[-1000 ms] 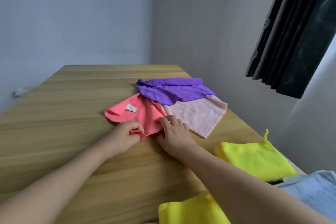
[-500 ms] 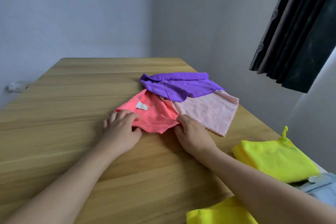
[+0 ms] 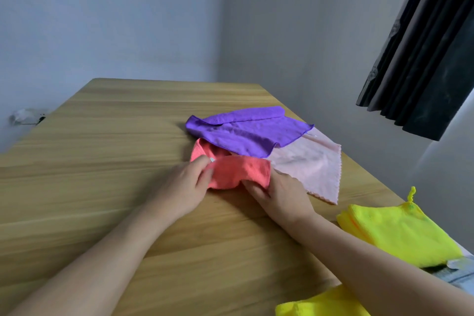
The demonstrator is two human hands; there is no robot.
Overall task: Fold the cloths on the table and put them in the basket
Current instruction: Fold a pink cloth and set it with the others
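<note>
A coral cloth (image 3: 241,170) lies on the wooden table (image 3: 102,161), its near part lifted and folded back. My left hand (image 3: 187,185) pinches its left edge and my right hand (image 3: 279,192) grips its right corner. A purple cloth (image 3: 246,131) lies just behind, overlapping the coral one and a pale pink cloth (image 3: 313,164) to the right. A folded yellow cloth (image 3: 400,231) with a hanging loop rests at the right table edge. Another yellow cloth (image 3: 323,303) shows at the bottom edge. No basket is in view.
A light blue fabric (image 3: 459,272) peeks in at the lower right, beside the yellow cloth. A dark curtain (image 3: 423,46) hangs at the upper right. Grey walls stand behind and to the right of the table. A small white object (image 3: 25,117) sits by the left wall.
Both hands took hold of the coral cloth and lifted its near edge, folding it over. The white tag that faced up is now tucked near my left fingers.
</note>
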